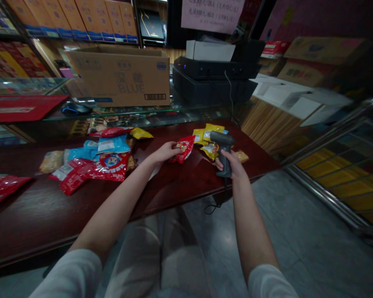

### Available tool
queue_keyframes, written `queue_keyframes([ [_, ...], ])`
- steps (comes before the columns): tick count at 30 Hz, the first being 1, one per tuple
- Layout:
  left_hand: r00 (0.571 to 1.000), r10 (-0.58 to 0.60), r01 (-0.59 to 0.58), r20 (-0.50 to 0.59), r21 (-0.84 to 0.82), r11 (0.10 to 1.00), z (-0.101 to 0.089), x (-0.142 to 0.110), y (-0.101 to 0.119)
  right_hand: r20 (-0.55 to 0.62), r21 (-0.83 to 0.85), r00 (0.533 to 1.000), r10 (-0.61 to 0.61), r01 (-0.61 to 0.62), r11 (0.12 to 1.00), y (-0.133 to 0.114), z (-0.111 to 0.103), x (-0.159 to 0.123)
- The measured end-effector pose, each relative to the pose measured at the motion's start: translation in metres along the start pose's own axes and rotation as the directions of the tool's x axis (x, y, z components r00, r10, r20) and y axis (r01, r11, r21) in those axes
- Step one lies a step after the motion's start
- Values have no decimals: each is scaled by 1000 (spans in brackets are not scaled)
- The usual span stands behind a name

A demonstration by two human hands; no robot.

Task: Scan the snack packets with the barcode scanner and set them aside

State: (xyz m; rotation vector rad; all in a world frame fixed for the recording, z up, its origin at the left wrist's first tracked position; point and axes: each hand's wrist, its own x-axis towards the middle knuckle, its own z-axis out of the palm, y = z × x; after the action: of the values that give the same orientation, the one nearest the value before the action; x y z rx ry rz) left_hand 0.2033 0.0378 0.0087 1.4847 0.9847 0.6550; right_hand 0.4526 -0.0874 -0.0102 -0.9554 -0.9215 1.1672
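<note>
Though its left end is hidden, a crinkled red packet [186,149] is pinched in the left hand [165,152]. The right hand [235,164] grips a pistol-shaped scanner [223,142].

The scanner [223,141] is showing dark grey, the held packet [187,150] bright red, the table [186,184] wood-grained reddish brown.

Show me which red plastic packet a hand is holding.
The red plastic packet beside the yellow plastic packets: the left hand holds it; other red packets lie farther left.
</note>
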Motion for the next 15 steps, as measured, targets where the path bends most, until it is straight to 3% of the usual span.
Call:
queue_keyframes([
  [3, 999, -47, 52, 24, -421, 906, -14, -13, 6, 54, 13, 998, 18, -19, 1000, 3, 15, 0],
  [7, 1000, -1, 18, 24, -701, 713, -33, -28, 11, 151, 35, 987, 52, -58, 998, 6, 44, 6],
  [9, 1000, 22, -12, 3, -758, 652, -39, -30, 11, 199, 36, 976, 83, -92, 995, 8, 60, 11],
  [15, 991, -42, -73, -128, -770, 634, -44, -22, 2, 305, 58, 939, 157, -183, 981, 20, 87, 20],
])
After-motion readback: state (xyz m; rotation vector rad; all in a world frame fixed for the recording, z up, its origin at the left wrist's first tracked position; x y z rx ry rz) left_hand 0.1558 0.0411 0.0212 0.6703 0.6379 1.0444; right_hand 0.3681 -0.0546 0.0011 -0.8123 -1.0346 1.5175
